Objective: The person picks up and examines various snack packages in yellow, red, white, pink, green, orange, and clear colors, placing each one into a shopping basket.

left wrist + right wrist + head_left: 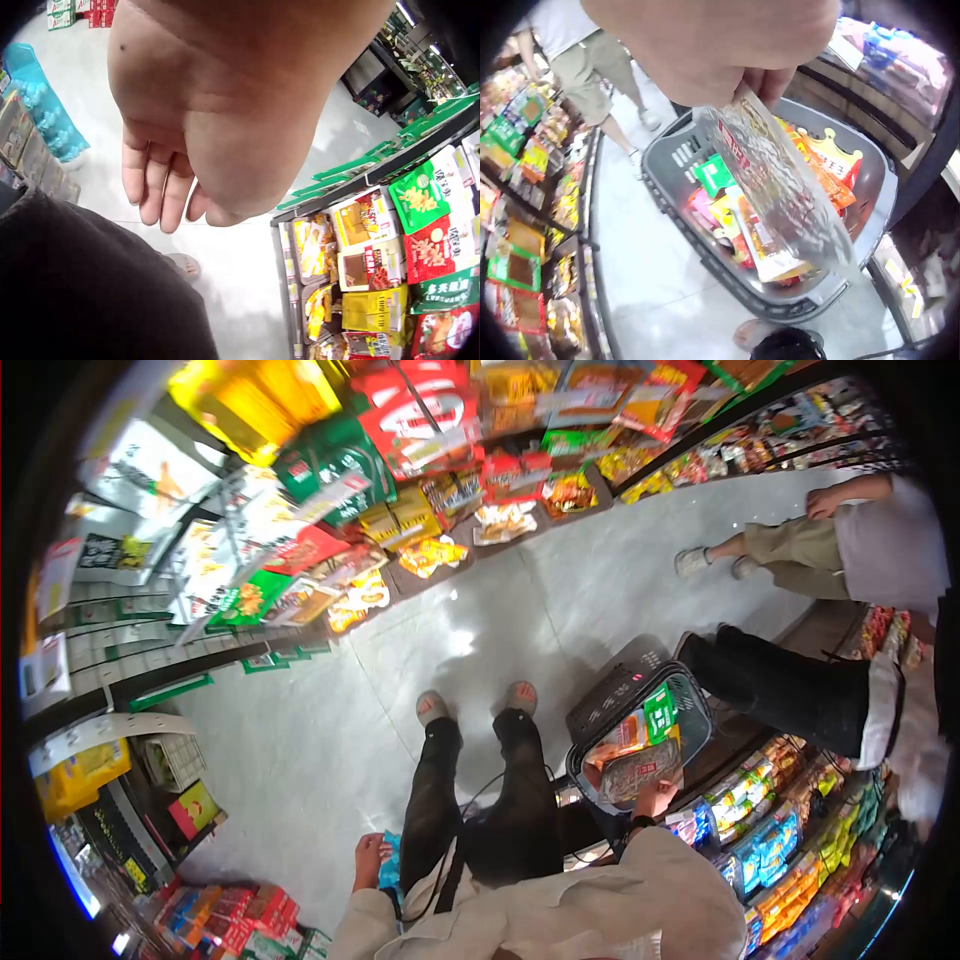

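Note:
My right hand [655,798] pinches one end of a clear, shiny plastic food pack [772,172] with a red label. The pack is tilted over the grey shopping basket [682,217], and its dark contents show through the film in the head view. Inside the basket lie several snack packets, among them a green packet [660,712] and an orange packet [829,187]. My left hand [187,142] hangs low beside my leg, fingers loosely bent and nothing in them. A light blue package [49,105] shows apart from it in the left wrist view.
Shelves of bagged snacks [400,525] curve along the far side of the aisle. More bagged goods [780,850] fill the shelf at my right. A person in dark trousers [790,690] stands close beyond the basket, another in khaki shorts [800,550] farther off. Red boxes [230,915] sit at lower left.

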The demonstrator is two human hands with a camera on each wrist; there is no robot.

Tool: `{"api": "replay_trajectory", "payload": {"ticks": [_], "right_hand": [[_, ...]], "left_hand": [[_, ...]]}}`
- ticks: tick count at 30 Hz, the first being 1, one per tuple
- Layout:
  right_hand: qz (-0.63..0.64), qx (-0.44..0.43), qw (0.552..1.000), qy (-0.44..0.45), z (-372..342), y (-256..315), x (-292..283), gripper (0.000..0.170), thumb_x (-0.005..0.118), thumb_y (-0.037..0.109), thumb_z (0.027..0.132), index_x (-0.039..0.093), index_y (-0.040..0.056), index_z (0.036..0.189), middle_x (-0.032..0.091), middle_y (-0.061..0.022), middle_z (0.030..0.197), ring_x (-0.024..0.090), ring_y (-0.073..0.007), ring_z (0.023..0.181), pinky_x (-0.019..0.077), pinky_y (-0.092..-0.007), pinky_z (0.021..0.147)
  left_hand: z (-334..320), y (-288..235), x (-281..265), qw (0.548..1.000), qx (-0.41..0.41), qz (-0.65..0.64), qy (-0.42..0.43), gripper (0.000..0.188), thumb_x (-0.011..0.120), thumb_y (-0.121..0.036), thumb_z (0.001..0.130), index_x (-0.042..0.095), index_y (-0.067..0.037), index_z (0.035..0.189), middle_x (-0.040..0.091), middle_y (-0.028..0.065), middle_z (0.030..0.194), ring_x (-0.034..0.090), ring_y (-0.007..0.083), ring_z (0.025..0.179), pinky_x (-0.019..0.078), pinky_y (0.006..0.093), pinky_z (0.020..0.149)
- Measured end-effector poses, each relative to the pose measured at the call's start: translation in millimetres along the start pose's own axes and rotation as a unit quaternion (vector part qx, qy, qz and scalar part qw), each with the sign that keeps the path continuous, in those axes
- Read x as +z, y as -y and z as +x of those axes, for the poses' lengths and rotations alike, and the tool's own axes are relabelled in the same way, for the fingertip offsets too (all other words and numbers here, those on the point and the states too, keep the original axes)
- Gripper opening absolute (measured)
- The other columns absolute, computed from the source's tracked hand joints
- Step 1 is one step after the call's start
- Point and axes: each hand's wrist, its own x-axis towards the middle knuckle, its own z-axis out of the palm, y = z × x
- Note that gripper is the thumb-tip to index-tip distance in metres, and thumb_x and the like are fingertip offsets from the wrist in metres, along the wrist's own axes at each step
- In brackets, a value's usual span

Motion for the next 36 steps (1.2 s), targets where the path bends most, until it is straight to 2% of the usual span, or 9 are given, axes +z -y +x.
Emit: {"api": "replay_trajectory", "payload": {"ticks": [7,8,10,13,16,19,21,29,36], "right_hand": [[0.067,-0.307,0.947,0.062,-73,140,-44,0.006,0.057,0.007,0.092,0.052,0.0035,0.091,0.056,-0.0132,0.082,0.059,-0.0248,0.076,0.0489,-0.0375,0.074],[0.227,-0.228,0.932,0.167,-100,190,-57,0.006,0.057,0.007,0.093,0.053,0.0033,0.091,0.054,-0.0080,0.081,0.055,-0.0174,0.074,0.0478,-0.0332,0.071],[0.204,-0.181,0.921,0.278,-118,220,-53,0.007,0.059,0.001,0.091,0.052,0.0037,0.092,0.054,-0.0053,0.083,0.054,-0.0136,0.078,0.0468,-0.0282,0.070],[0.185,-0.299,0.871,0.343,-185,331,-111,0.009,0.061,0.002,0.090,0.052,0.0041,0.092,0.053,-0.0052,0.081,0.053,-0.0120,0.074,0.0470,-0.0292,0.067],[0.224,-0.331,0.799,0.450,-219,365,-129,0.009,0.061,0.000,0.089,0.054,0.0052,0.090,0.055,-0.0006,0.078,0.050,-0.0089,0.068,0.0411,-0.0241,0.059],[0.209,-0.514,0.656,0.512,-243,391,-144,0.009,0.058,-0.004,0.087,0.055,0.0038,0.092,0.060,-0.0075,0.086,0.058,-0.0216,0.073,0.0462,-0.0290,0.066],[0.202,-0.519,0.628,0.543,-246,402,-153,0.011,0.056,-0.005,0.086,0.055,0.0033,0.093,0.060,-0.0107,0.089,0.058,-0.0288,0.077,0.0476,-0.0313,0.071],[0.218,-0.572,0.586,0.530,-230,419,-144,0.015,0.054,-0.005,0.083,0.059,0.0063,0.092,0.064,-0.0133,0.089,0.062,-0.0369,0.084,0.0493,-0.0412,0.074],[0.177,-0.533,0.597,0.574,-234,425,-142,0.015,0.055,-0.004,0.080,0.059,0.0065,0.089,0.065,-0.0121,0.091,0.062,-0.0349,0.089,0.0490,-0.0407,0.078]], "left_hand": [[16,-81,-15,0.988,0.146,-0.040,0.039,0.020,0.059,-0.024,0.092,0.061,-0.008,0.104,0.066,0.0050,0.081,0.062,0.0131,0.067,0.0484,0.0267,0.060],[13,-100,-12,0.984,0.166,-0.032,0.052,0.020,0.059,-0.025,0.093,0.060,-0.008,0.103,0.065,0.0044,0.080,0.061,0.0126,0.068,0.0484,0.0267,0.061],[-3,-132,-5,0.970,0.224,-0.030,0.083,0.022,0.059,-0.026,0.094,0.061,-0.008,0.104,0.064,0.0038,0.079,0.061,0.0123,0.069,0.0485,0.0264,0.062],[-39,-175,13,0.941,0.304,-0.028,0.143,0.027,0.058,-0.030,0.095,0.060,-0.007,0.109,0.063,0.0037,0.078,0.061,0.0123,0.070,0.0485,0.0257,0.064],[-97,-210,35,0.930,0.337,-0.008,0.148,0.034,0.050,-0.033,0.101,0.059,-0.005,0.117,0.066,0.0063,0.080,0.062,0.0133,0.071,0.0489,0.0263,0.066],[-169,-233,51,0.921,0.304,-0.071,0.233,0.050,0.041,-0.048,0.102,0.057,-0.005,0.120,0.067,0.0075,0.082,0.064,0.0154,0.074,0.0501,0.0280,0.069],[-170,-232,51,0.915,0.306,-0.079,0.249,0.060,0.034,-0.057,0.101,0.056,-0.006,0.121,0.066,0.0091,0.082,0.064,0.0169,0.073,0.0517,0.0304,0.071],[-181,-225,41,0.896,0.206,-0.093,0.381,0.070,0.027,-0.060,0.101,0.055,0.001,0.118,0.068,0.0207,0.111,0.068,0.0278,0.098,0.0527,0.0355,0.087],[-191,-239,48,0.865,0.283,-0.130,0.393,0.034,0.049,-0.026,0.098,0.056,0.003,0.114,0.067,0.0199,0.109,0.067,0.0296,0.100,0.0524,0.0385,0.091]]}}
